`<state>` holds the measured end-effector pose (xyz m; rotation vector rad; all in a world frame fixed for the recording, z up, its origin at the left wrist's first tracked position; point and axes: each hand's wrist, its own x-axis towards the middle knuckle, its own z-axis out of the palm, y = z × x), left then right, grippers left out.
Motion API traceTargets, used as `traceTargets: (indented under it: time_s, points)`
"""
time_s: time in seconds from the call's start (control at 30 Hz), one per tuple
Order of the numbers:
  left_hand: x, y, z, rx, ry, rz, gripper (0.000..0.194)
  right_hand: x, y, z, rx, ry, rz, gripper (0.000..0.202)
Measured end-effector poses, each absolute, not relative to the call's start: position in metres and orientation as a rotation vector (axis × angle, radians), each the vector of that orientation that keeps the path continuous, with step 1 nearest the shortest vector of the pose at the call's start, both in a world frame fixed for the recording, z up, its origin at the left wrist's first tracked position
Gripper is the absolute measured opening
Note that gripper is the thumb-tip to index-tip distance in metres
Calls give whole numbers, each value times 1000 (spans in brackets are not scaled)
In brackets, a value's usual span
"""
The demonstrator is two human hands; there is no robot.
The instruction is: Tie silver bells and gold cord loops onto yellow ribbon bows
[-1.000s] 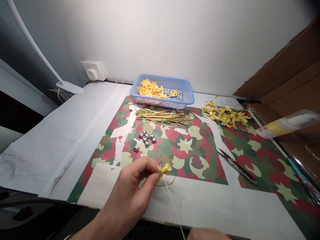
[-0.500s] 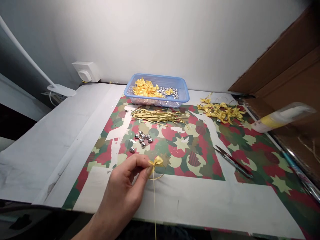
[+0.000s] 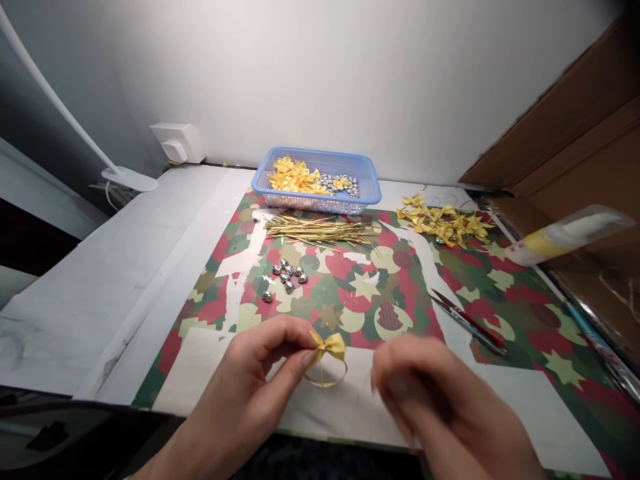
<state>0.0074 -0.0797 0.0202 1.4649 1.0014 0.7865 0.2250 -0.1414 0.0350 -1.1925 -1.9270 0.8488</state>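
Observation:
Pinched between the thumb and fingertips of my left hand (image 3: 267, 373) is a yellow ribbon bow (image 3: 333, 344). A thin gold cord loop (image 3: 327, 385) hangs under the bow. To the right of it, apart from the bow, my right hand (image 3: 425, 393) is curled and smeared by motion, so I cannot make out whether its fingers hold anything. Several small silver jingle bells (image 3: 289, 275) lie on the table beyond my left hand. Farther back is a bundle of gold cords (image 3: 320, 230).
A blue basket (image 3: 320, 203) with yellow bows and silver bells stands by the wall. At the right lie a pile of bows on cords (image 3: 450, 223), scissors (image 3: 470, 323) and a bottle (image 3: 555, 240). Cardboard (image 3: 565, 120) rises on the right; a lamp base (image 3: 129, 179) stands left.
My right hand has come into view from below, on the right. My left hand, with the bow, has moved slightly right and down. The strand hanging straight down no longer shows.

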Motion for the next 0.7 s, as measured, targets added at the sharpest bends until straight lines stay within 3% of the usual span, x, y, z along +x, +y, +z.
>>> traceTargets:
  time_s: [0.07, 0.23, 0.4, 0.53, 0.7]
  points:
    - [8, -82, 24, 1481, 954, 782, 10, 229, -125, 34, -1462, -1681, 910, 20]
    - [10, -88, 25, 1565, 953, 787, 14, 219, -109, 34, -1482, -1673, 1160, 12]
    - [11, -91, 27, 1490, 963, 798, 14, 209, -113, 38, -1422, -1727, 1133, 21]
    - [7, -88, 29, 1276, 946, 729, 3, 208, -114, 36, -1409, -1670, 1115, 23]
    - [7, -80, 29, 1265, 967, 652, 13, 206, -112, 35, -1418, -1726, 1038, 24]
